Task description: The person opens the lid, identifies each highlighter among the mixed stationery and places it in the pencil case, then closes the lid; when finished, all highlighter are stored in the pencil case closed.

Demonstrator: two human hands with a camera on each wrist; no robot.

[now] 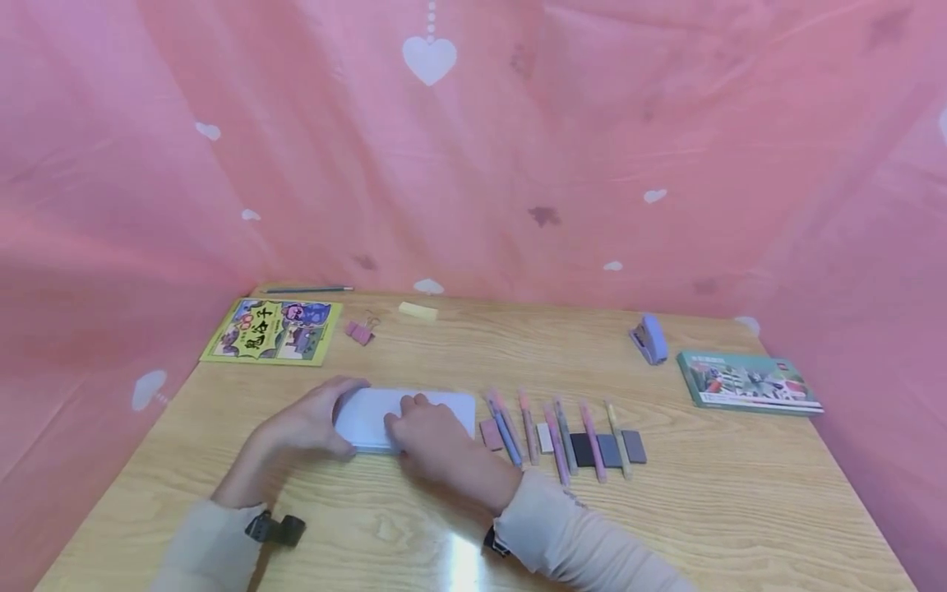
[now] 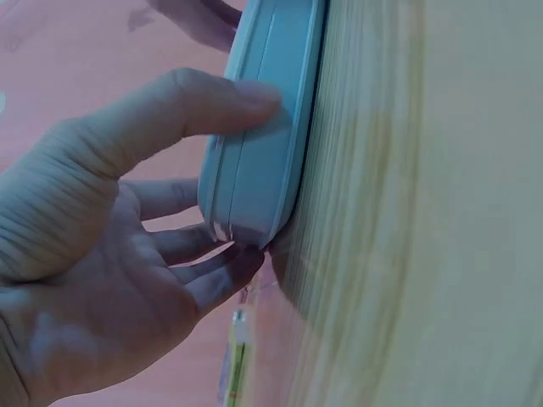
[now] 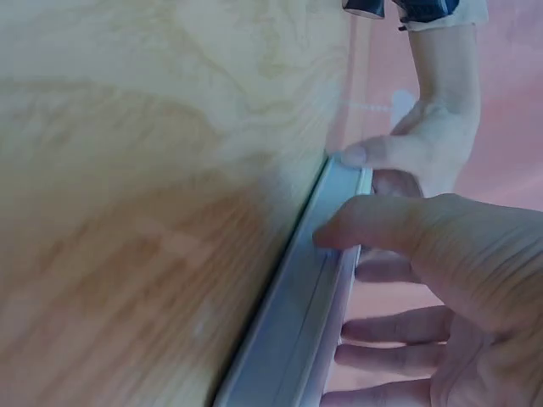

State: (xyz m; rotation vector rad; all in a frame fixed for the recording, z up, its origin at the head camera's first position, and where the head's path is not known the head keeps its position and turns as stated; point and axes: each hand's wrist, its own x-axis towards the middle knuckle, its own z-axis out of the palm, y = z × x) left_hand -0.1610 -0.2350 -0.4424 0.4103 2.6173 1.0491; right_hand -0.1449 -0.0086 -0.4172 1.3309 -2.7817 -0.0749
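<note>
A flat, pale blue pencil case lies on the table, and a seam runs along its side. My left hand grips its left end. In the left wrist view, that hand's thumb presses the near side and the fingers reach round the end. My right hand is over the middle of the case. From the right wrist, its thumb shows against the near side, while the other fingers lie on the top. The lid looks closed, and its inside is hidden.
Several pens and small flat blocks lie right of the case. Farther off are a comic-style book, a pencil, a pink binder clip, a yellow strip, a purple stapler and a green box.
</note>
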